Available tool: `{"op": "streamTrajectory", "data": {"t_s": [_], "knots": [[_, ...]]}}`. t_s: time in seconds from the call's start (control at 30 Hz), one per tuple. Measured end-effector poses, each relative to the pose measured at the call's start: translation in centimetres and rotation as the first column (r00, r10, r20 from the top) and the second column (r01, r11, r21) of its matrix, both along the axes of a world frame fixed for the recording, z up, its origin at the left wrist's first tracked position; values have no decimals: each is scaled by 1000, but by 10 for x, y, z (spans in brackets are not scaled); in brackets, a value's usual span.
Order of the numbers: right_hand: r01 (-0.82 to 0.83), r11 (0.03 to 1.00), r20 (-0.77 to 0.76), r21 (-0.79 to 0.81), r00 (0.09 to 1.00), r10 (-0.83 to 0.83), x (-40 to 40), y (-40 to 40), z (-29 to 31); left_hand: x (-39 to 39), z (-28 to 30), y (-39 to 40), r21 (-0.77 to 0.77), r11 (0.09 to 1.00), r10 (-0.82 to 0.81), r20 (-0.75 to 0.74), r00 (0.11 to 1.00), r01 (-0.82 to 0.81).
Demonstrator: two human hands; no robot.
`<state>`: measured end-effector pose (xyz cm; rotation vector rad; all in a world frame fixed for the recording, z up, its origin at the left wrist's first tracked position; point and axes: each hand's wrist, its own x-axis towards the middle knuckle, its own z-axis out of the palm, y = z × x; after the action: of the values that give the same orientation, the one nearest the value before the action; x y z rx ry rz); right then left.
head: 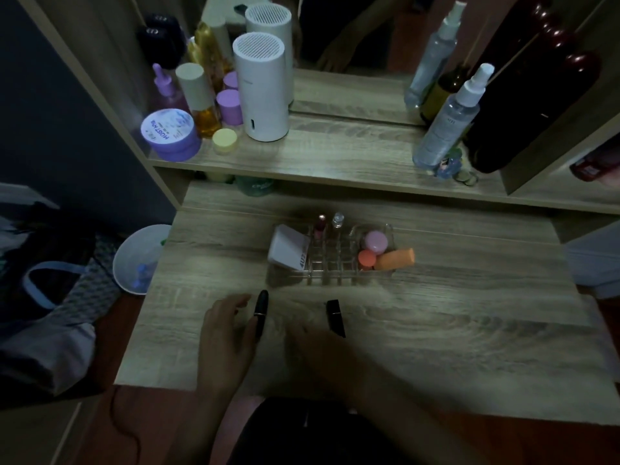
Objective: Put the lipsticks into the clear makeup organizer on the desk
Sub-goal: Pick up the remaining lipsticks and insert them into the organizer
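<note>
From the head camera, a wood-grain tabletop point(436, 330) carries a clear plastic organizer point(330, 255) with a grid of small square cells. Two glossy black lipsticks lie just in front of it: a rounded one point(260, 312) and a squared one point(335, 317), both lying flat and apart from each other. The left hand point(228, 333) rests with fingers loosely spread, touching the rounded lipstick. The right hand point(322, 350) is blurred and dark; its fingers look open, holding nothing, beside the squared lipstick.
</note>
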<state>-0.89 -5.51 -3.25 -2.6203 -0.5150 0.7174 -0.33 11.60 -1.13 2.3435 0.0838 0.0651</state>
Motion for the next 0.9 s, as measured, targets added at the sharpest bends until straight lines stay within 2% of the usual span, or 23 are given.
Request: {"op": "streamTrajectory", "data": {"t_s": [0.03, 0.17, 0.23, 0.37, 0.47, 0.6, 0.8, 0.9], "knots": [[38, 999, -57, 23, 998, -36, 1, -5, 8, -1, -1, -1, -6, 1000, -8, 10, 1000, 8], [289, 926, -102, 242, 957, -272, 6, -28, 40, 4, -2, -5, -13, 1000, 0, 10, 1000, 0], [343, 899, 15, 272, 933, -360, 21, -43, 52, 10, -7, -8, 4, 1000, 9, -31, 999, -9], [387, 908, 214, 161, 884, -415, 74, -75, 75, 25, -18, -9, 68, 998, 22, -161, 987, -11], [406, 912, 348, -56, 864, -363, 113, -86, 86, 29, -25, -8, 67, 997, -16, -217, 976, 32], [360, 906, 464, -224, 857, -225, 138, -84, 93, 27, -28, -7, 114, 992, -29, -230, 973, 57], [251, 892, 423, -377, 903, -75, 149, -81, 78, 22, -30, -5, 115, 993, 52, -284, 957, -20], [201, 899, 408, -389, 913, -27, 152, -78, 72, 22, -29, -4, 123, 992, 49, -291, 955, -13]]}}
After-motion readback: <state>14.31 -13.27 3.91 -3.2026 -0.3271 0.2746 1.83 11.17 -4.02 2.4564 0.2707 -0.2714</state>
